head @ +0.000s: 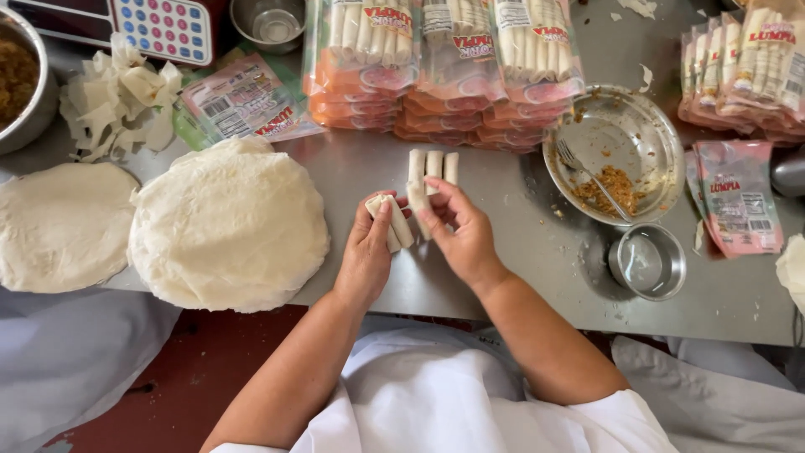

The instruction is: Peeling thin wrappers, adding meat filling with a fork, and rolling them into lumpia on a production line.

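Head view: left hand (366,252) gripped two rolls (392,221); right hand (464,235) pinched another roll (418,200) just above the surface (503,277), near three finished rolls (433,165) lying beside the wrapper stack (228,222).

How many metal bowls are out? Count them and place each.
4: big bowl with brown filling, far left; small bowl, top centre; wide bowl with a fork, right; little bowl below it. Another may be cut off at right.
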